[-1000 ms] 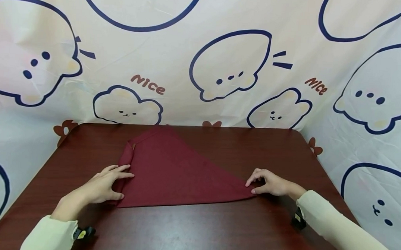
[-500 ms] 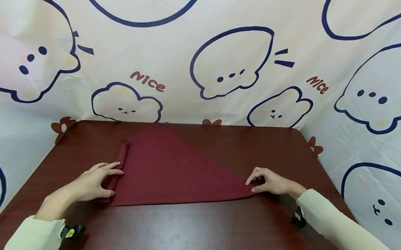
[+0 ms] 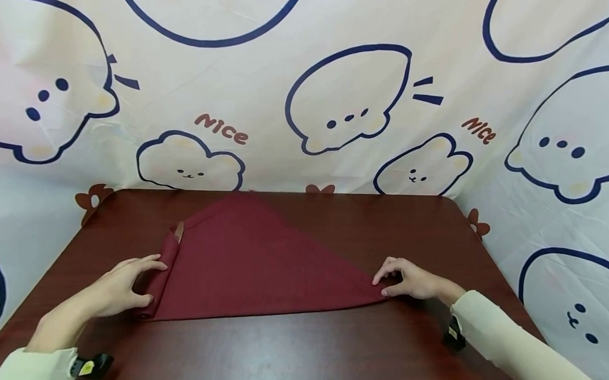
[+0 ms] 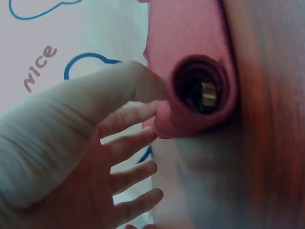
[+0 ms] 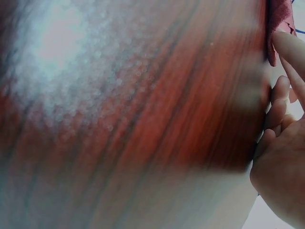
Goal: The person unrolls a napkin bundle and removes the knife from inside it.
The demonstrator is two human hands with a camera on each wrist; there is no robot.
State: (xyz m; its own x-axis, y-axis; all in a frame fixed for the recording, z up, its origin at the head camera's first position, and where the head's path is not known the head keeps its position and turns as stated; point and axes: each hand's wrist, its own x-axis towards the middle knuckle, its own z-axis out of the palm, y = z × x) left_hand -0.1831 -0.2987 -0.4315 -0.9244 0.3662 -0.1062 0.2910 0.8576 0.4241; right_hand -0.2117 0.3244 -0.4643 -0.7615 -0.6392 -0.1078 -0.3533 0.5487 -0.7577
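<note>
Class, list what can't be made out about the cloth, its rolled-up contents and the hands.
Gold-coloured thing: left wrist view; the rolled cloth hides its full shape.
Tan piece at the cloth's rolled side: head view; cloth hides whether it joins the gold-coloured thing.
Left hand: left wrist view; left and bottom edges cut part off.
Right hand: right wrist view; right edge cuts part off.
</note>
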